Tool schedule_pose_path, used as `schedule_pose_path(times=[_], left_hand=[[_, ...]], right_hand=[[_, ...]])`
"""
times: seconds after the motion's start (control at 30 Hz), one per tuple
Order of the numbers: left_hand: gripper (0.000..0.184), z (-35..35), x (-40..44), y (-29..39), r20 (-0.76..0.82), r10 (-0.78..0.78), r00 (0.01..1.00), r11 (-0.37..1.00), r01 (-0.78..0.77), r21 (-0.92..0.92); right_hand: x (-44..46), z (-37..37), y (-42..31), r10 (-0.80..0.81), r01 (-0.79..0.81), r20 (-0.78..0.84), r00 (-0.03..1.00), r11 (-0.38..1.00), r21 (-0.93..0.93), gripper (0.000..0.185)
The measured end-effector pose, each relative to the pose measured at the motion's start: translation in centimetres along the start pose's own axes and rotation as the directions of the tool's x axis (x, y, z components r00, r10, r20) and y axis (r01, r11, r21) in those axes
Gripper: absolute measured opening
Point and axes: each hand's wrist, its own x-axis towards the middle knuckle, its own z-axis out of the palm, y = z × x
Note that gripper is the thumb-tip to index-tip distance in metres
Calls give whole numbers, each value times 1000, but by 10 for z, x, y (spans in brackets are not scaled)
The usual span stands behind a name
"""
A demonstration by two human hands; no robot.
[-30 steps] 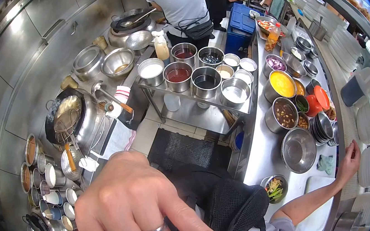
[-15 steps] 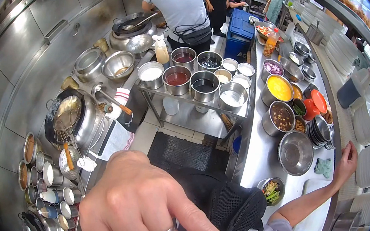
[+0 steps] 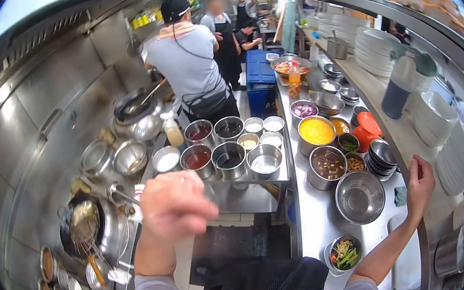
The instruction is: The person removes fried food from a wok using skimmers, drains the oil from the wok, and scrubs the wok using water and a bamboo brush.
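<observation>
Blurred by motion, my left hand [image 3: 176, 204] is raised in front of the metal cart, with its wrist bent. Its fingers are smeared, and nothing can be made out in them. On the right, my right hand [image 3: 421, 179] is at the edge of the long shelf [image 3: 381, 122], fingers together and pointing up, with nothing visible in them. Left of this hand stand an empty steel bowl [image 3: 360, 197] and a small green cloth [image 3: 400, 195]. A bowl of cut vegetables [image 3: 344, 253] sits nearer to me, beside my right forearm.
Pots of sauces [image 3: 197, 160] stand on the cart ahead. A wok [image 3: 82, 222] with a strainer and several small pots line the left. Stacked plates [image 3: 377, 51] and a dark bottle [image 3: 400, 88] are on the right shelf. A person [image 3: 191, 63] stands beyond the cart.
The view has tilted up, showing more of the people and room behind. My left hand has drawn back from close to the camera, and its forearm now shows. My right hand remains at the shelf edge.
</observation>
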Motion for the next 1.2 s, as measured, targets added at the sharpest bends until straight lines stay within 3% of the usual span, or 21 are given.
schedule_pose_path(times=[0.07, 0.13, 0.23, 0.33, 0.4, 0.47, 0.5, 0.57, 0.6, 0.63, 0.73, 0.8, 0.9, 1.0, 1.1, 1.17, 1.2], left_hand=[[25, -2, -5, -28, 54, -163, 985, 975, 152, 163], [21, 11, -18, -56, -11, -416, 909, 903, 415, 115], [18, 29, -60, -119, 3, -550, 835, 817, 538, 210], [25, 56, -110, -160, 46, -812, 582, 573, 779, 256], [35, 79, -172, -186, 76, -864, 498, 485, 782, 392], [43, 105, -251, -198, 134, -950, 283, 312, 829, 464], [45, 116, -322, -212, 200, -932, 304, 363, 750, 552], [51, 134, -376, -180, 369, -903, -221, -38, 895, 444], [53, 133, -458, -183, 452, -886, -106, 151, 855, 497], [51, 129, -500, -162, 444, -875, -195, 74, 851, 521], [44, 94, -529, -108, 190, -878, -440, -300, 814, 497], [42, 67, -529, -87, 33, -868, -495, -435, 792, 427], [42, 48, -520, -84, -66, -886, -459, -452, 823, 344], [42, 46, -538, -109, -16, -926, -377, -366, 886, 283], [38, 76, -528, -148, 0, -883, -469, -460, 866, 196], [36, 108, -485, -158, 27, -884, -466, -456, 874, 171], [35, 121, -490, -165, 62, -918, -393, -379, 911, 165]], right_hand=[[0, -3, -9, 23, -23, 4, 1000, 999, -24, 21], [-1, -3, -14, 25, -25, 7, 1000, 999, -30, 21], [-2, -3, -17, 8, -8, 9, 1000, 1000, -23, 21], [-2, -3, -19, -36, 37, 22, 999, 997, -61, 21], [0, -3, -19, -7, 8, 23, 1000, 998, -58, 21], [0, -4, -21, 32, -30, 31, 999, 998, -51, 21], [1, -4, -25, 56, -55, 35, 998, 998, -45, 21], [3, -4, -29, 76, -74, 41, 996, 996, -43, 20], [3, -4, -29, 72, -70, 44, 996, 996, -47, 20], [2, -4, -29, 69, -66, 47, 996, 996, -52, 19], [2, -2, -29, 27, -22, 52, 998, 995, -93, 18], [3, -2, -33, 6, -2, 42, 999, 995, -99, 18], [2, 2, -35, -7, 10, 20, 1000, 990, -141, 18], [2, 4, -35, 1, 0, 3, 1000, 984, -181, 19], [3, 9, -33, 15, -17, -14, 1000, 984, -175, 19], [3, 10, -32, 30, -30, -4, 1000, 985, -171, 20], [4, 9, -32, 40, -38, 10, 999, 984, -174, 21]])
